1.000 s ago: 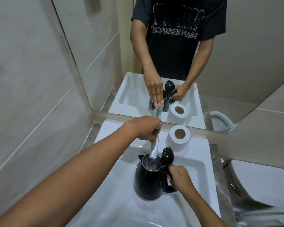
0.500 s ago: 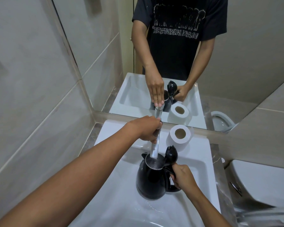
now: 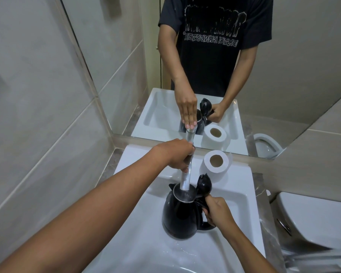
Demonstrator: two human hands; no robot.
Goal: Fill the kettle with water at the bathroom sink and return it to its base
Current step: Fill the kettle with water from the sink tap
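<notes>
A black kettle (image 3: 180,214) hangs upright over the white sink basin (image 3: 146,229), its round lid (image 3: 204,186) flipped up. The end of the chrome tap spout (image 3: 185,179) reaches just over the kettle's open mouth. My right hand (image 3: 218,210) grips the kettle's handle on its right side. At the back of the sink my left hand (image 3: 177,154) is closed over the top of the tap. Whether water runs is not clear.
A toilet paper roll (image 3: 216,162) stands on the sink ledge right of the tap. A mirror (image 3: 264,66) rises directly behind the sink. Tiled wall (image 3: 37,115) closes the left side. A white toilet (image 3: 313,219) sits at the right.
The kettle has shifted slightly right and toward the back, its mouth now under the spout's end. My left hand has stayed on the tap.
</notes>
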